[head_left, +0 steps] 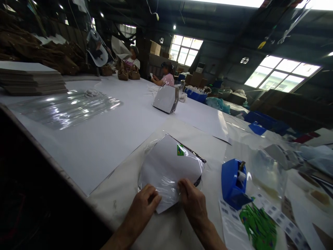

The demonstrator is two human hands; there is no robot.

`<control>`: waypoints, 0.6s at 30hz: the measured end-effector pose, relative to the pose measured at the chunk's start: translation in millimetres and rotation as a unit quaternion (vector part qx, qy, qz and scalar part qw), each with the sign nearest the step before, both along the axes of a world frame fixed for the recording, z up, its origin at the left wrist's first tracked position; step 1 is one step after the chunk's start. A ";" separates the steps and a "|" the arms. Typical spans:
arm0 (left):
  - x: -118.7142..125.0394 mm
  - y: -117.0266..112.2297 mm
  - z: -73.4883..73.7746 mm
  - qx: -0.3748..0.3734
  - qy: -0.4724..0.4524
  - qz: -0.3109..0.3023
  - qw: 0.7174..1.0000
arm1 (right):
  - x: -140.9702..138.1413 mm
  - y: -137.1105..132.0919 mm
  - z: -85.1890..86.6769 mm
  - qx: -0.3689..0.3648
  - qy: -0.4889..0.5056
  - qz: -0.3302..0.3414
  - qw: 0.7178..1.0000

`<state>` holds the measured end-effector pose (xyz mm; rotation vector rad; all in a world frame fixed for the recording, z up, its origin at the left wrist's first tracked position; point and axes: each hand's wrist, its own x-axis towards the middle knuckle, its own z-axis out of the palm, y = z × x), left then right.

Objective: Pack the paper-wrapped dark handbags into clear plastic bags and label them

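A white paper-wrapped item in a clear plastic bag (170, 163) lies on the white table (104, 139) in front of me, with a small green sticker (180, 150) on top. My left hand (145, 201) presses on the bag's near edge, fingers curled onto the plastic. My right hand (191, 196) grips the same edge just to the right, fingers bent over the plastic.
A blue tape dispenser (232, 182) stands right of the bag, above sheets of labels (260, 222). Clear bags (67, 107) and stacked boards (33, 80) lie at far left. Another wrapped item (165, 99) sits mid-table. Two people sit at the far end beside brown handbags (127, 73).
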<state>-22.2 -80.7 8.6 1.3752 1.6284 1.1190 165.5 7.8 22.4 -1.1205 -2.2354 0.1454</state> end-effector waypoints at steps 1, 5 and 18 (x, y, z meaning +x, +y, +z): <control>1.9 2.1 -2.2 -0.005 0.011 0.015 1.000 | -1.6 0.7 0.3 0.004 -0.011 -0.007 1.000; 0.9 8.8 0.4 -0.042 0.036 0.022 0.998 | -5.3 2.4 -0.1 0.026 -0.042 -0.017 0.999; 1.0 27.9 11.8 -0.191 0.362 -0.028 0.912 | 7.3 -0.6 1.7 0.105 -0.046 -0.033 0.993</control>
